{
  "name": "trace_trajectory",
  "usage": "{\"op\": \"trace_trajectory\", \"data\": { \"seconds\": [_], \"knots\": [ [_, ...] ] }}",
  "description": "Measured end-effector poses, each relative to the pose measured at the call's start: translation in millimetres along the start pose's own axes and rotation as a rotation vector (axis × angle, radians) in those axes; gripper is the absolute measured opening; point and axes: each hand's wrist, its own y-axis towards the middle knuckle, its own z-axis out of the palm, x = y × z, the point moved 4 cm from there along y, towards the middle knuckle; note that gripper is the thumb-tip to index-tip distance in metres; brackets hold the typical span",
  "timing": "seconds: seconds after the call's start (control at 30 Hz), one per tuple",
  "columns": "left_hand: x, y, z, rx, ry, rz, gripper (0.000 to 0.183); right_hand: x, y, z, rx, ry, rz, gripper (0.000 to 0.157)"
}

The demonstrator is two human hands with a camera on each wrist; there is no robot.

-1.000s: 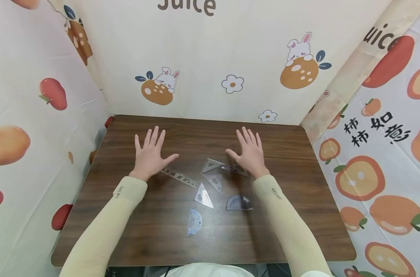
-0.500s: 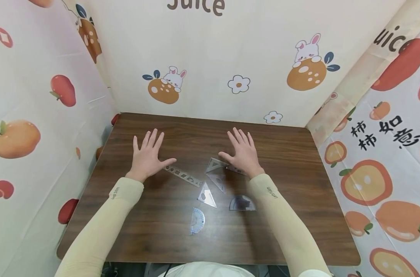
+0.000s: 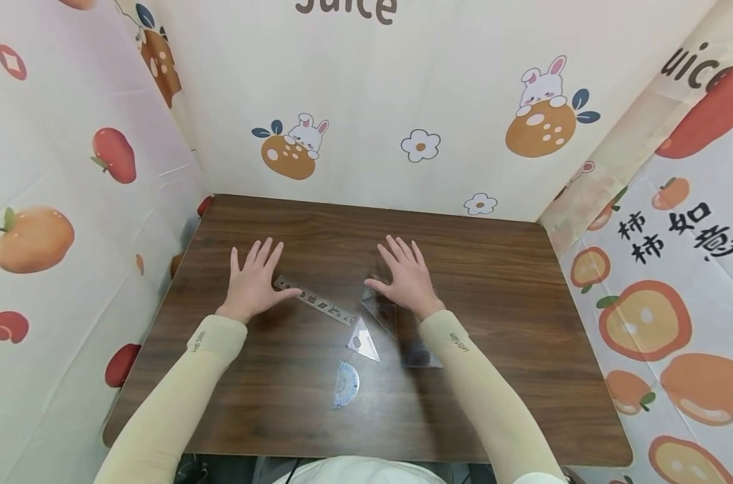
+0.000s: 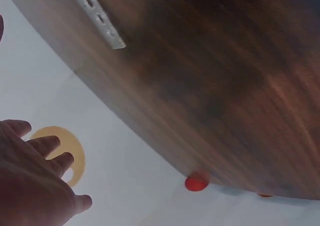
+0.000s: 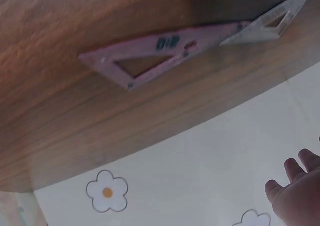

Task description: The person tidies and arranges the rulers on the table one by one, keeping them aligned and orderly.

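Note:
My left hand point(image 3: 250, 286) is spread, its thumb overlapping the clear stencil ruler point(image 3: 325, 307) in the head view. Over the set squares on the right, my right hand point(image 3: 405, 281) has its fingers straight and holds nothing. It partly hides a clear set square point(image 3: 381, 316) there. A pinkish set square point(image 5: 145, 53) and a clear set square point(image 5: 265, 28) overlap at their tips in the right wrist view. A small set square point(image 3: 362, 343) lies mid-table, with a bluish protractor point(image 3: 346, 385) nearer me. My right sleeve partly covers another protractor point(image 3: 419, 357).
The dark wooden table point(image 3: 269, 403) has rounded corners. A fruit-printed cloth point(image 3: 354, 87) rises behind it, with more printed cloth along both sides. The end of the ruler shows in the left wrist view, pointing into the table.
My right hand has moved left and a little nearer me, now covering more of the set squares and one protractor. My left hand has drawn slightly nearer. The head view has shifted slightly.

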Motion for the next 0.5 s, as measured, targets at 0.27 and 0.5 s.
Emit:
{"op": "trace_trajectory", "data": {
  "seconds": [0.27,0.5],
  "knots": [
    [10.9,-1.9,14.4,0.052,-0.008,-0.016,0.113,17,-4,17.6,0.050,-0.023,-0.030,0.091],
    [14.9,-2.7,20.3,0.083,-0.028,-0.020,0.113,31,-5,29.0,0.067,-0.058,-0.058,0.090]
  ]
}}
